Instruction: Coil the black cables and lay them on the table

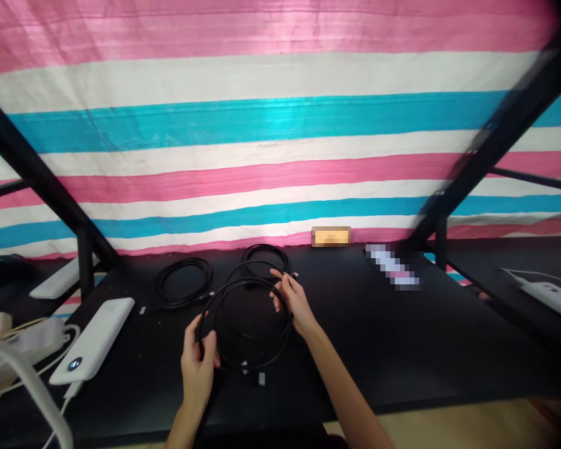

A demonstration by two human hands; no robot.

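Between my two hands is a loosely coiled black cable, held slightly above the black table near its front. My left hand is closed around the left side of the coil, thumb and fingers curled on it. On the coil's right side, my right hand pinches the cable with thumb and fingers. A light-coloured connector shows below the coil's lower edge. Behind it lies another black cable coil, partly hidden by the held one. A further black cable coil rests to the left, with a small connector at its edge.
A white power bank with a plugged-in lead lies on the left of the black table. White power strips and cords crowd the left edge. Black metal legs slant at both sides before a striped sheet. Blurred-out items lie at the back.
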